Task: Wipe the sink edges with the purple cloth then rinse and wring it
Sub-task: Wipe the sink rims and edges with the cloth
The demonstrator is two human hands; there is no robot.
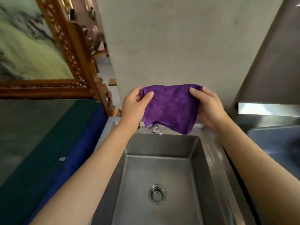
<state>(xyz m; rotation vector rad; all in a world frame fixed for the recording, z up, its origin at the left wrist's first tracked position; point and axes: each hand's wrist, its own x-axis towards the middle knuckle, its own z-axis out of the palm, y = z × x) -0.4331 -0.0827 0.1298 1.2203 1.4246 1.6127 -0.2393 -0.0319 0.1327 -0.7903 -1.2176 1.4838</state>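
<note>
The purple cloth (pixel 170 108) hangs spread between my two hands above the back edge of the steel sink (pixel 209 153). My left hand (pixel 134 106) pinches its upper left corner. My right hand (pixel 209 108) grips its upper right corner and side. The cloth's lower edge dangles over a small chrome tap (pixel 156 131), which it partly hides. The basin below is bare metal with a round drain (pixel 157 194) near its middle. No water is seen running.
A grey wall (pixel 178 46) rises right behind the sink. A carved wooden frame (pixel 76 59) stands at the left above a green and blue surface (pixel 68 143). At the right are a steel panel (pixel 267 108) and a blue-grey tub (pixel 276 140).
</note>
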